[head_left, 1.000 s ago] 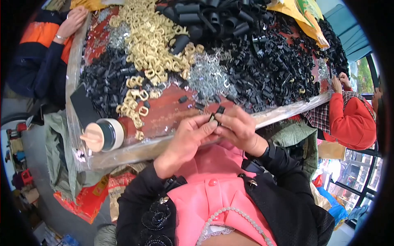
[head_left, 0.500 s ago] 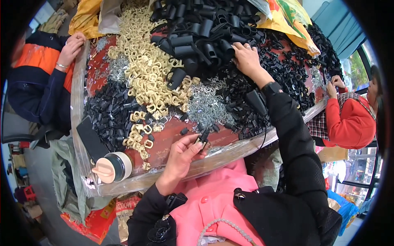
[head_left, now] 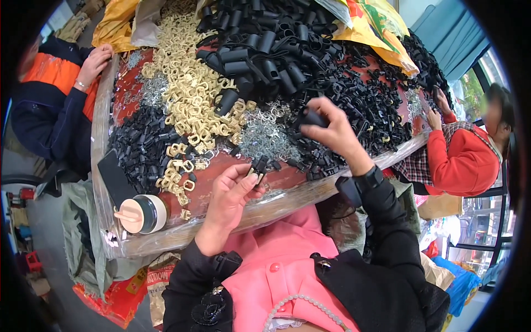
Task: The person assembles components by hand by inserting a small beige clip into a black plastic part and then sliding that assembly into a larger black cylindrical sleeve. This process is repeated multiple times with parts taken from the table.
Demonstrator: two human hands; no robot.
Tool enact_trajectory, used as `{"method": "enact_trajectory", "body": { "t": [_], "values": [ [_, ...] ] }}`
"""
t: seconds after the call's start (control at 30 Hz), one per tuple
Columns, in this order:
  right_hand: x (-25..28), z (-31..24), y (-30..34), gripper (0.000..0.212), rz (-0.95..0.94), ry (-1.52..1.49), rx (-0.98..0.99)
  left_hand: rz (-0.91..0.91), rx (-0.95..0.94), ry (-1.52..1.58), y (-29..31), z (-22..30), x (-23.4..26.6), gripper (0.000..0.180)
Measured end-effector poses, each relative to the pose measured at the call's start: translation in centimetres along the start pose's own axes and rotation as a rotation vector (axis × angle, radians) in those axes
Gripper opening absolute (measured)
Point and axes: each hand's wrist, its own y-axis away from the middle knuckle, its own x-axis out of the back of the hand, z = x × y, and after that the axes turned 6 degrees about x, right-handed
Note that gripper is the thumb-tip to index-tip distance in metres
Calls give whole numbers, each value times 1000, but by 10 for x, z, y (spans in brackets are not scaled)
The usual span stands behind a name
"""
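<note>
My left hand [head_left: 231, 193] is closed over the table's near edge, pinching a small black plastic part [head_left: 258, 166] between thumb and fingers. To its right and farther out, my right hand [head_left: 336, 130] grips a black tube-shaped piece [head_left: 311, 119]; motion blurs the fingers a little. That hand is above the small black parts [head_left: 354, 105]. Beyond it lies a heap of larger black cylinder pieces [head_left: 265, 41]. Small silver metal pieces [head_left: 265, 138] are piled just past my left hand. Beside my right wrist hangs a dark box-like object [head_left: 349, 191].
Cream-coloured rings [head_left: 191, 94] form a long pile left of centre. A lidded cup [head_left: 142, 214] and a black flat phone-like slab [head_left: 116, 177] stand at the table's near left. One person [head_left: 55, 105] sits at the left, another in red [head_left: 464, 157] at the right. Yellow bags [head_left: 381, 39] lie at the back.
My right hand has pulled back from the black heap toward me, now with a black tube-shaped piece in it. The left hand keeps its small black part, and the view has shifted slightly.
</note>
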Motion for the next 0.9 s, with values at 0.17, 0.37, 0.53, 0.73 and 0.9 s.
{"method": "enact_trajectory", "body": {
  "t": [0.17, 0.37, 0.53, 0.73, 0.9],
  "values": [
    [-23, -17, 24, 35, -206, -38, 171, -1, 32, 13, -5, 1, 0, 28],
    [-34, -23, 29, 37, -202, -191, 86, -30, 107, 72, -14, -1, 5, 28],
    [-36, -27, 38, 33, -214, -160, 41, -24, 141, 83, -11, -5, 8, 29],
    [-28, -25, 45, 30, -222, -201, 104, 6, 166, 54, -7, -7, 6, 30],
    [-28, -33, 59, 30, -209, -289, 257, -51, 187, -40, 2, -9, 5, 31]
  ]
}}
